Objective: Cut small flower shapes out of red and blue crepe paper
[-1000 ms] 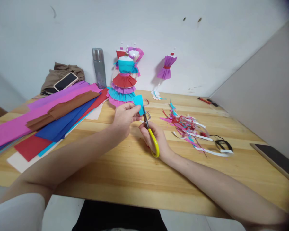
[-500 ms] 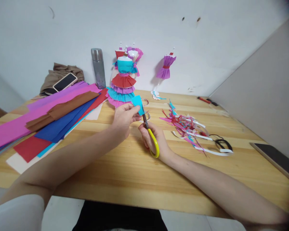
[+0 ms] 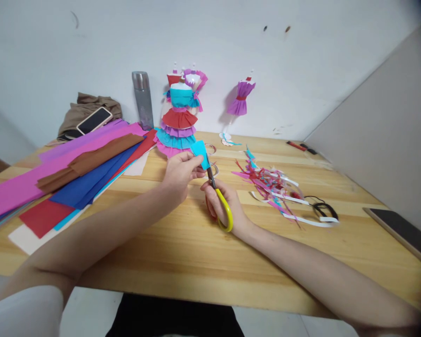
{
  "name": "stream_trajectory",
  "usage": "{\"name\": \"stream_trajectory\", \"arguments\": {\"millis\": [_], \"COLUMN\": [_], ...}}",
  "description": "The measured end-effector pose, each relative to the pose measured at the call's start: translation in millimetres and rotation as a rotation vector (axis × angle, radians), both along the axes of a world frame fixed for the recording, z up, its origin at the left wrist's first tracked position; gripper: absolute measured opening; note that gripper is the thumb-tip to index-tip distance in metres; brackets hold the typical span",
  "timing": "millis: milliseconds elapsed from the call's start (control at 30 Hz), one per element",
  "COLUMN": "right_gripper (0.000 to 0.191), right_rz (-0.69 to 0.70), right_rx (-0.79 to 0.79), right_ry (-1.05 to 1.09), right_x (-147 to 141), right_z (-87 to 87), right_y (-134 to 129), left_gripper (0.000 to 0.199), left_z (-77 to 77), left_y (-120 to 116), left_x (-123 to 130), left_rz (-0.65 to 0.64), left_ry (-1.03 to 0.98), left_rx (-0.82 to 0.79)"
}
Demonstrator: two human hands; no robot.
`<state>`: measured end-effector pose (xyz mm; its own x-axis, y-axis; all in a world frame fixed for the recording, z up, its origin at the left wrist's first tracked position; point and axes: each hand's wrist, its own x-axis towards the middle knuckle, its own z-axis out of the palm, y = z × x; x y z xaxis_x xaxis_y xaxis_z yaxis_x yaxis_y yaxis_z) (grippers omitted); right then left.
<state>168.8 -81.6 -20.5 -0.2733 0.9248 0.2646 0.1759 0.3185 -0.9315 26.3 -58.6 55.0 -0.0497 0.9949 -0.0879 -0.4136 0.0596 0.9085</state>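
My left hand (image 3: pixel 182 174) pinches a small turquoise piece of crepe paper (image 3: pixel 199 150) between thumb and fingers above the middle of the table. Yellow-handled scissors (image 3: pixel 225 210) are gripped in my right hand (image 3: pixel 228 201), and their dark blades point up at the paper's lower right edge. Whether the blades are parted I cannot make out. Just behind my left hand stand miniature dress forms (image 3: pixel 180 117) clothed in turquoise, red, purple and pink ruffled paper. Another small form in a purple dress (image 3: pixel 242 99) leans by the wall to the right.
Coloured crepe paper strips (image 3: pixel 87 180) are piled at the left, near a phone (image 3: pixel 94 120), brown cloth (image 3: pixel 91 105) and a grey flask (image 3: pixel 143 100). Paper scraps (image 3: pixel 266 182) and a black cord (image 3: pixel 325 213) lie right of my hands. A dark tablet-like device (image 3: pixel 400 234) lies at the right edge.
Almost nothing differs. My hands, the turquoise paper and the scissors hold nearly the same position, and the whole view has shifted very slightly.
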Motion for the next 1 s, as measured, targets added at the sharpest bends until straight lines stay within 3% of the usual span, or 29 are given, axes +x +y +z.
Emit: {"name": "stream_trajectory", "arguments": {"millis": [167, 600, 1000], "right_gripper": [0.046, 0.053, 0.051], "right_rz": [-0.002, 0.072, 0.074], "right_rx": [-0.046, -0.068, -0.052], "right_ry": [0.037, 0.066, 0.081], "right_x": [-1, 6, 4], "right_z": [2.5, 2.9, 3.0], "right_y": [-2, -4, -4], "left_gripper": [0.032, 0.035, 0.026], "left_z": [-2.9, 3.6, -7.4], "left_y": [3, 2, 2], "left_x": [-3, -1, -5], "left_rz": [-0.064, -0.011, -0.109], "left_ry": [0.026, 0.202, 0.142], "left_rx": [0.01, 0.005, 0.007]}}
